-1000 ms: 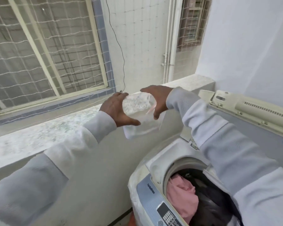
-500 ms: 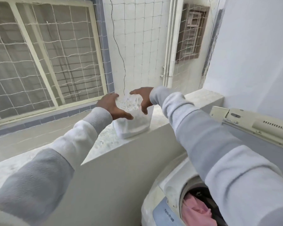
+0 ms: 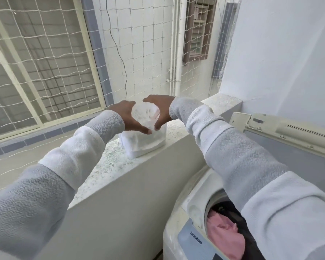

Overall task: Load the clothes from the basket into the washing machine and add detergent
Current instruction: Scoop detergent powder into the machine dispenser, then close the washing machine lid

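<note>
Head view: the detergent bag (image 3: 144, 143), clasped by left hand (image 3: 128, 118) and right hand (image 3: 162, 109), is best steadied upright at the ledge's (image 3: 105, 166) front edge.

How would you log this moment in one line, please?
left hand: grips detergent bag; right hand: same; detergent bag: standing on ledge; washing machine: open, clothes inside

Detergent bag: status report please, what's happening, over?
Left hand, right hand: both gripping top of detergent bag. Bag standing on ledge. Clothes in washing machine. Nothing blocking.
</note>
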